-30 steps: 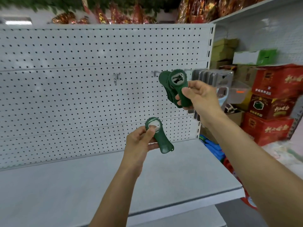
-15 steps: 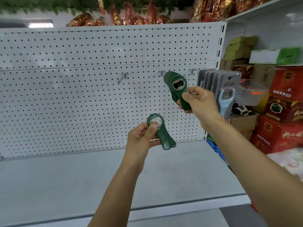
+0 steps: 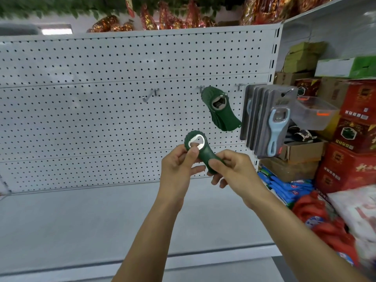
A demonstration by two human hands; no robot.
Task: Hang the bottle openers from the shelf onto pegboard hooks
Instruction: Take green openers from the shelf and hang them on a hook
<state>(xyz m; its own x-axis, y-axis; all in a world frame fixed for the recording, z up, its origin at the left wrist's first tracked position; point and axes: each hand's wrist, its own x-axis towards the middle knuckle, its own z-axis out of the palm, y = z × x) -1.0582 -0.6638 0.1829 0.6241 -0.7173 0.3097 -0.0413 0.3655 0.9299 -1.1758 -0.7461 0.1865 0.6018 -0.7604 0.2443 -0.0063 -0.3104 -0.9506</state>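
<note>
**A:** What are our hands doing?

**B:** We hold one dark green bottle opener (image 3: 198, 148) between them, in front of the white pegboard (image 3: 101, 110). Our left hand (image 3: 179, 167) pinches it near the round top, with the thumb by the shiny metal ring. Our right hand (image 3: 234, 169) grips the fat bottom end with its thumb and fingers curled around it.

**A:** Where are the other green ones?

**B:** A bunch of green openers (image 3: 221, 109) hangs on the middle hook (image 3: 200, 88), up and to the right of our hands. They tilt a bit, and nobody touches them.

**A:** Is there a hook with nothing on it?

**B:** Yes, the bare hook (image 3: 150, 94) sticks out to the left of the bunch.

**A:** What is on the right?

**B:** Packs with light blue openers (image 3: 274, 127) hang in a row on the last hook (image 3: 241, 85). Past them we see red boxes (image 3: 354, 159) stacked up.

**A:** And down below?

**B:** The flat grey shelf (image 3: 81, 231) sits under our arms.
</note>
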